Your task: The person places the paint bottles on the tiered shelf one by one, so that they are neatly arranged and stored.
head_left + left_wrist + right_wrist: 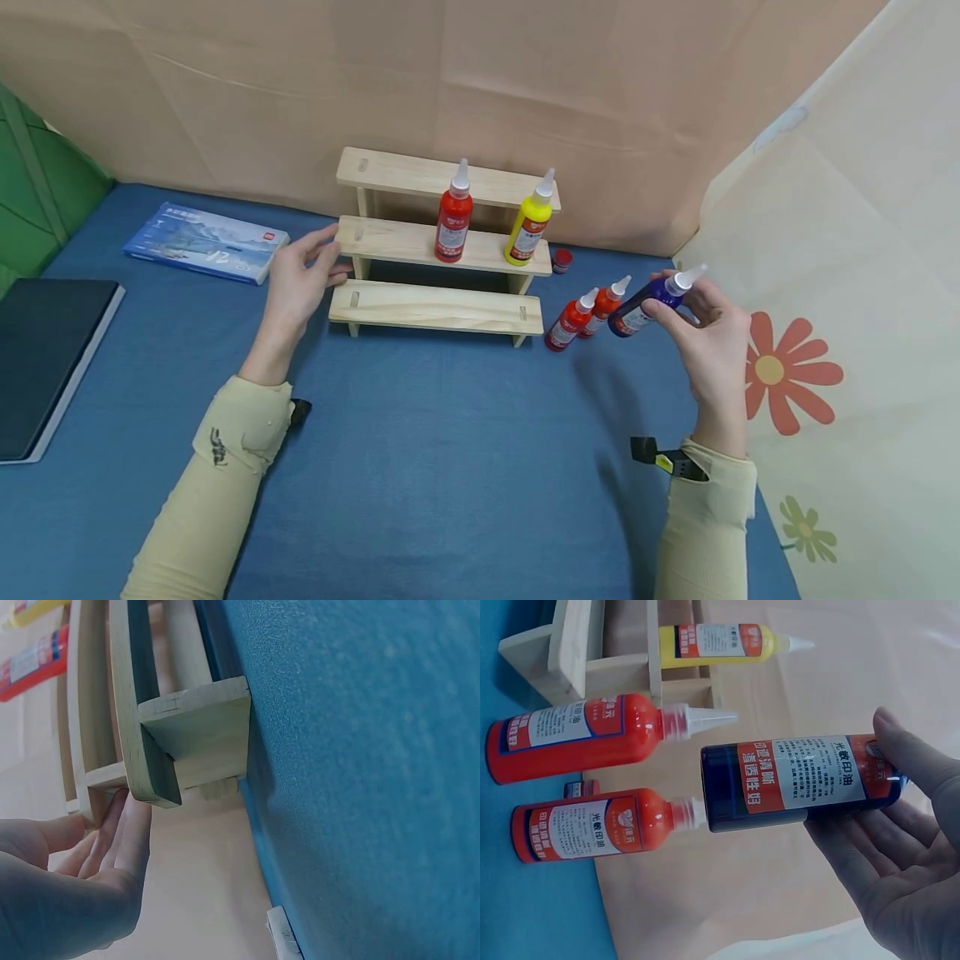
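My right hand [712, 333] holds a dark blue ink bottle [802, 780] between thumb and fingers. Its white nozzle points up and to the right in the head view. Just left of it, two red ink bottles [570, 322] stand on the table beside a three-tier wooden shelf [435, 306]. At the shelf's left end, my left hand [298, 275] grips the middle tier, thumb on one side and fingers on the other in the left wrist view. That tier carries another red ink bottle [453, 221] and a yellow ink bottle [528, 225], both upright.
A small red-capped container [562, 260] sits behind the two red bottles. To the left lie a blue-and-white flat box [206, 242] and a dark notebook [52, 362]. A beige sheet [525, 92] rises behind the blue tablecloth [435, 467], and a flower-patterned sheet [862, 275] hangs at right.
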`<state>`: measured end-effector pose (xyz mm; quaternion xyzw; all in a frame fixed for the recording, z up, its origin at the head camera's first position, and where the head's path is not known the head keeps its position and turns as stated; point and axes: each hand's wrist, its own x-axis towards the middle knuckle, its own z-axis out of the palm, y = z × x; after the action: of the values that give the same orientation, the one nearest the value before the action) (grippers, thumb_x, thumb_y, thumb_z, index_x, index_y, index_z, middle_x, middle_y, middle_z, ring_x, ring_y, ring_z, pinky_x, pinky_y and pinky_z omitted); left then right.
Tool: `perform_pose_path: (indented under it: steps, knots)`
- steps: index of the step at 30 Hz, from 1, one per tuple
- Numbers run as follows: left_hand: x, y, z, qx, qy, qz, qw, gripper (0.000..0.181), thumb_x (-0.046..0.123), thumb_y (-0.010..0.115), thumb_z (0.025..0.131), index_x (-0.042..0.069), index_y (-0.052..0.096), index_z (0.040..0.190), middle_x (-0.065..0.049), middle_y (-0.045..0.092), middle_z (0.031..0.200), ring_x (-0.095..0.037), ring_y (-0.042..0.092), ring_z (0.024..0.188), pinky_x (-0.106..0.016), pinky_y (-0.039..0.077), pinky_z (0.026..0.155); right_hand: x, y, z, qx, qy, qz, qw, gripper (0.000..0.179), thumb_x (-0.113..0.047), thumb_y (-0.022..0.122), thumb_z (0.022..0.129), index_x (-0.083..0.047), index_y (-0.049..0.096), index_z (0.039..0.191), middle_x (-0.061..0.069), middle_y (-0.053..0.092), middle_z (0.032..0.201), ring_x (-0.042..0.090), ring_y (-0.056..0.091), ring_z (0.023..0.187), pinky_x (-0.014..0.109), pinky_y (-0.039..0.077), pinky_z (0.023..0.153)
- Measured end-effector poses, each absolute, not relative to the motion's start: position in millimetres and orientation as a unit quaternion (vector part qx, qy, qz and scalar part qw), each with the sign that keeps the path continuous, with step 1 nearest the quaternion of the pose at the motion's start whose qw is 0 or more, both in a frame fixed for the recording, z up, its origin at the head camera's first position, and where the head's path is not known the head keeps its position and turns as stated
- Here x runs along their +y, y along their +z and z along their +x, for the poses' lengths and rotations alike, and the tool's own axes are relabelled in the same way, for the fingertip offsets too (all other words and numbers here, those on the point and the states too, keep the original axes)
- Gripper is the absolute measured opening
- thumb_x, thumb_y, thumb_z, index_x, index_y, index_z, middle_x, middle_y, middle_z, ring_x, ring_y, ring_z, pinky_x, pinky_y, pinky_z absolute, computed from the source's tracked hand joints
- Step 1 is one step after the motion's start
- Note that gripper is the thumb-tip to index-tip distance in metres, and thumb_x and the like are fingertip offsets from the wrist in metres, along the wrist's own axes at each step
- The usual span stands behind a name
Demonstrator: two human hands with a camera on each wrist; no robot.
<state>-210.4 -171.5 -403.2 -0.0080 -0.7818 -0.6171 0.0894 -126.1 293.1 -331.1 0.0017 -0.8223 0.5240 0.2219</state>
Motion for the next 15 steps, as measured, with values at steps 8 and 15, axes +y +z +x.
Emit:
perform_pose_path:
  steps: [8, 15]
  knots:
    - [-172.6, -402.4, -210.5, -0.782, -0.617, -0.010, 0.090, 0.045, 0.018, 0.052, 0.116, 0.001, 0.052, 0.157, -0.027, 0.062, 0.144, -0.038, 0.073, 0.113, -0.022, 0.063, 0.089, 286.7, -325.4, -125.7, -0.821, 0.526, 0.013, 0.222, 0.040, -0.007, 0.083, 0.096, -0.004, 0.074, 0.135, 0.006, 0.076, 0.126, 0.019, 0.068, 0.119, 0.024, 0.059, 0.095]
    - [-171.3, -402.3, -209.3, -0.780, -0.619, -0.012, 0.093, 0.045, 0.017, 0.052, 0.116, 0.000, 0.052, 0.157, -0.026, 0.061, 0.146, -0.044, 0.071, 0.115, -0.022, 0.063, 0.088, 281.8, -320.2, -124.6, -0.823, 0.524, 0.017, 0.218, 0.039, -0.008, 0.082, 0.097, -0.006, 0.075, 0.135, 0.006, 0.076, 0.127, 0.020, 0.067, 0.120, 0.026, 0.059, 0.095]
